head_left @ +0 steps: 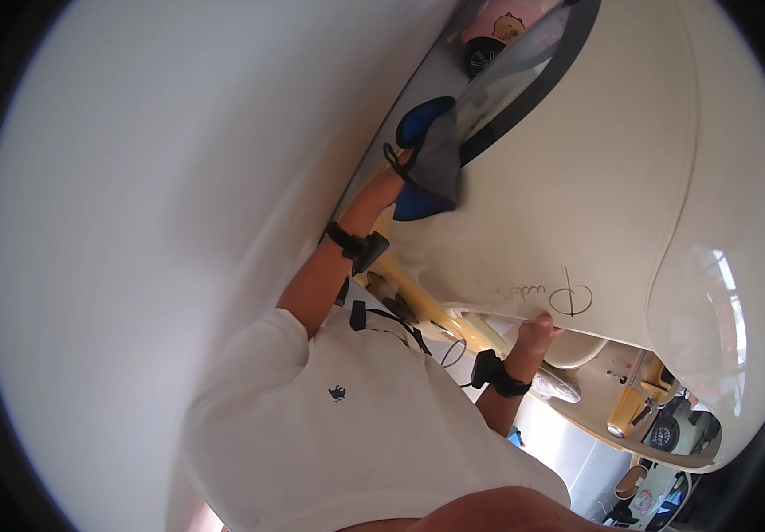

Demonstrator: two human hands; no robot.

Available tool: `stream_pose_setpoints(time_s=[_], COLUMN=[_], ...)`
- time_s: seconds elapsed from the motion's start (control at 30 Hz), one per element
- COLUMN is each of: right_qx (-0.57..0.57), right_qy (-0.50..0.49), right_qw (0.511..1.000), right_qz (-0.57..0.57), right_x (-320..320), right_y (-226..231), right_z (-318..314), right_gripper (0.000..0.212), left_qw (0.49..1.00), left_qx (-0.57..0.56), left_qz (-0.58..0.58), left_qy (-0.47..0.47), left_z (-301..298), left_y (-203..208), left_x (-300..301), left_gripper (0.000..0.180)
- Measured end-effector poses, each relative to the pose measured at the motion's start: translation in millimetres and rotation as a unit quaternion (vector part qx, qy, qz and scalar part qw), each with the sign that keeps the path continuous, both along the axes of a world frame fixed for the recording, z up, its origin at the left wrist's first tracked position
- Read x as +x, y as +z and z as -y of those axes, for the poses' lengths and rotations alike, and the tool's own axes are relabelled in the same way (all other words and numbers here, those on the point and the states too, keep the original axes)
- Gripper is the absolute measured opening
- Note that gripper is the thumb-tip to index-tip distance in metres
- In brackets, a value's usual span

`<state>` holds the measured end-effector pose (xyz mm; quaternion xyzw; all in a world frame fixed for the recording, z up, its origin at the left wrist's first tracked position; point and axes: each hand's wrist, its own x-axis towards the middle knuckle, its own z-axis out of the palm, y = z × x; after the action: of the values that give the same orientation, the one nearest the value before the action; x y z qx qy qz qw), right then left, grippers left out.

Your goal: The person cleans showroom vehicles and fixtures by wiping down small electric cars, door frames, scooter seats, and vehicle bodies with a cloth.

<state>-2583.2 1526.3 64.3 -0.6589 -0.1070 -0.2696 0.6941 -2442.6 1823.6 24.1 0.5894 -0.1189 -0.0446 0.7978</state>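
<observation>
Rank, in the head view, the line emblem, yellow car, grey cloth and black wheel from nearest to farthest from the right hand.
1. line emblem, just above the right hand.
2. yellow car, lower right.
3. grey cloth, upper left, in the left hand.
4. black wheel, at the top.

Bright, even daylight fills the view. The glossy cream car body panel (595,177) carries soft glare and mirror-like reflections at lower right. Fisheye distortion bends every edge; a black vignette rings the frame. Focus is slightly soft throughout.
</observation>
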Motion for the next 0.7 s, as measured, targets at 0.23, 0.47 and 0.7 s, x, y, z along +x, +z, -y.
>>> stream_pose_setpoints(time_s=[0.23,0.47,0.7], right_qx=[-0.297,-0.228,-0.195], right_qy=[-0.263,-0.265,-0.296], right_qw=[0.918,0.936,0.931], right_qz=[0.004,0.042,0.083], right_x=[1.5,7.4,7.9], right_y=[14.9,37.8,23.2], right_z=[-12.5,-34.0,-9.5], right_gripper=[0.077,0.074,0.073], left_qw=[0.981,0.979,0.944], left_qx=[-0.021,0.019,0.199], left_qz=[-0.193,-0.176,0.205], left_qy=[-0.02,-0.097,-0.162], left_z=[-4.5,-14.0,-9.3], left_y=[-0.9,-1.3,160.8], left_x=[-9.9,44.7,44.4], left_gripper=[0.063,0.057,0.046])
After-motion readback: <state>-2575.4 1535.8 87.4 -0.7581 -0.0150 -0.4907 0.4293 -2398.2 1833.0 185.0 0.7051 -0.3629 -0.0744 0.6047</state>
